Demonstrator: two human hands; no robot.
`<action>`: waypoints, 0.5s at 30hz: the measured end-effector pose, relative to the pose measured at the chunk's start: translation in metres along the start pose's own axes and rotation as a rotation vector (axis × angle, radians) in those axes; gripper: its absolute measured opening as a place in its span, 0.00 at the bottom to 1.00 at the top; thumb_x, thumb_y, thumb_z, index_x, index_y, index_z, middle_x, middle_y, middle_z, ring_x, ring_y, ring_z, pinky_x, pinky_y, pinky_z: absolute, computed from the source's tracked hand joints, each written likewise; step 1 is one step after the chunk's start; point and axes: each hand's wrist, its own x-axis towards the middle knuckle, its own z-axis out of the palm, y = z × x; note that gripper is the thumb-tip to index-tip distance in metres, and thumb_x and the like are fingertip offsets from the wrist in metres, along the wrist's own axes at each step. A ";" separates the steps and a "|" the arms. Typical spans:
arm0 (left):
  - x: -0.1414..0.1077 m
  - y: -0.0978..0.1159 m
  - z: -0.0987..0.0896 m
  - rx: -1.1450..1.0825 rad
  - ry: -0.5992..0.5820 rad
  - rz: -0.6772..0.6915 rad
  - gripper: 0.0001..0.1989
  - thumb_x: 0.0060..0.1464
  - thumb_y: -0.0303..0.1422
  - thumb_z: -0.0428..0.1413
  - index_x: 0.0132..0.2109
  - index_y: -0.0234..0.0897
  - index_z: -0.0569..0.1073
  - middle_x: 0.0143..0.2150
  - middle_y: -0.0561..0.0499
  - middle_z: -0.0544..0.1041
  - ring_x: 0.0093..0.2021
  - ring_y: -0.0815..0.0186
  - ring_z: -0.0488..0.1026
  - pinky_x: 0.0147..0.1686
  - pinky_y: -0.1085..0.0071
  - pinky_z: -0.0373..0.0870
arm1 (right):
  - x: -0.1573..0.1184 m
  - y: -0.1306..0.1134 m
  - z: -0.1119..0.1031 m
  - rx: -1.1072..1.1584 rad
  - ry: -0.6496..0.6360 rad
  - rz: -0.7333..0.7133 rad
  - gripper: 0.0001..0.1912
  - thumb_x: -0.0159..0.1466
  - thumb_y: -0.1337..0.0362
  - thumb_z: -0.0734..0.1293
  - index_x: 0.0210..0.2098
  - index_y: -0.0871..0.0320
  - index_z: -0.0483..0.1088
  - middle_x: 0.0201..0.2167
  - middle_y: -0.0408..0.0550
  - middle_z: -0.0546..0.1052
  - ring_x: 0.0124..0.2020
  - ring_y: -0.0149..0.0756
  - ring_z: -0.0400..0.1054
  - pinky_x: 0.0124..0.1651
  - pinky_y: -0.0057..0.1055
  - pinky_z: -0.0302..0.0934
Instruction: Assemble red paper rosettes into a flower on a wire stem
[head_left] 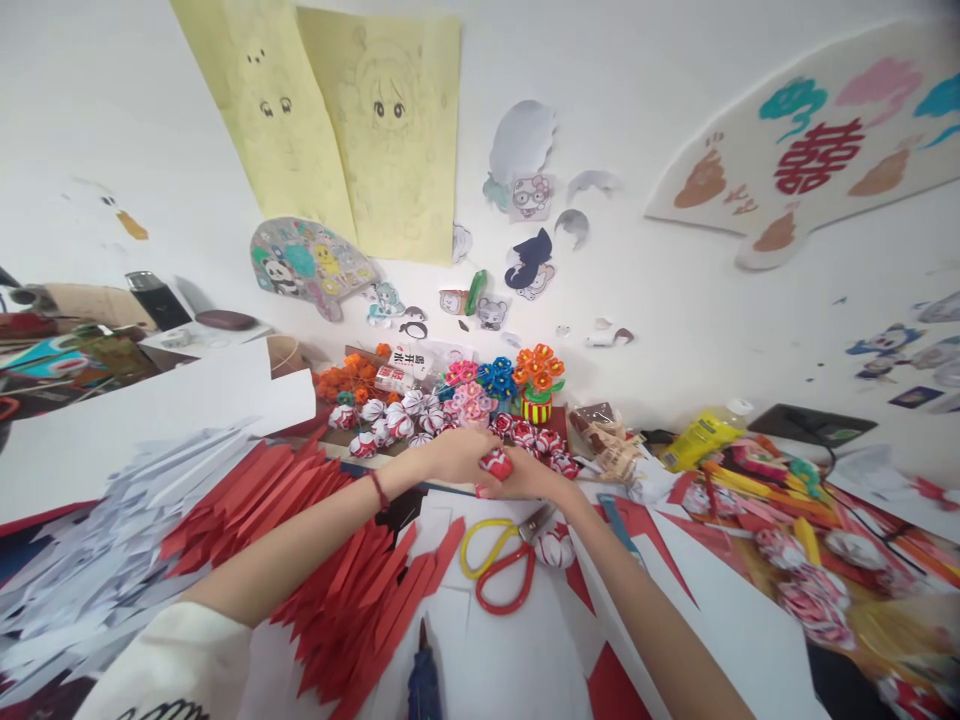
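Observation:
Both arms reach forward over the table, and the hands meet near the middle. My left hand (457, 456) is closed at the left side of a small red-and-white paper flower (495, 462). On the flower's right side, my right hand (525, 474) is closed around it, its fingers partly hidden. Just below the hands lie scissors (501, 566) with one yellow and one red handle, on white paper. A white paper flower with red edges (555, 547) sits beside the blades. More red-and-white flowers (401, 418) are grouped behind my left hand.
Red paper strips (352, 590) and white strips (127, 530) are heaped at the left. A dark blue pointed tool (424, 680) lies at the front. Orange flowers in a striped pot (536, 408) stand by the wall. Flowers and a yellow packet (701, 438) are at the right.

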 end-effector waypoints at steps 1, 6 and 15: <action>0.009 -0.001 -0.001 -0.004 0.013 -0.013 0.18 0.49 0.42 0.62 0.45 0.37 0.74 0.43 0.46 0.78 0.42 0.57 0.76 0.37 0.69 0.69 | -0.003 0.002 -0.003 -0.008 0.019 0.016 0.11 0.52 0.60 0.74 0.32 0.60 0.77 0.27 0.42 0.79 0.29 0.35 0.70 0.29 0.25 0.60; 0.059 0.001 0.005 -0.040 0.065 -0.107 0.19 0.53 0.41 0.61 0.47 0.33 0.73 0.47 0.42 0.76 0.46 0.56 0.74 0.46 0.62 0.71 | -0.023 0.018 -0.041 -0.121 0.192 0.105 0.14 0.58 0.56 0.71 0.37 0.60 0.77 0.30 0.45 0.80 0.31 0.38 0.72 0.32 0.28 0.61; 0.109 -0.001 0.025 -0.222 0.136 -0.269 0.19 0.63 0.39 0.55 0.56 0.34 0.69 0.53 0.44 0.72 0.49 0.60 0.73 0.47 0.58 0.74 | -0.054 0.047 -0.068 -0.479 0.461 0.268 0.22 0.63 0.63 0.67 0.56 0.62 0.69 0.49 0.60 0.74 0.50 0.51 0.68 0.52 0.44 0.58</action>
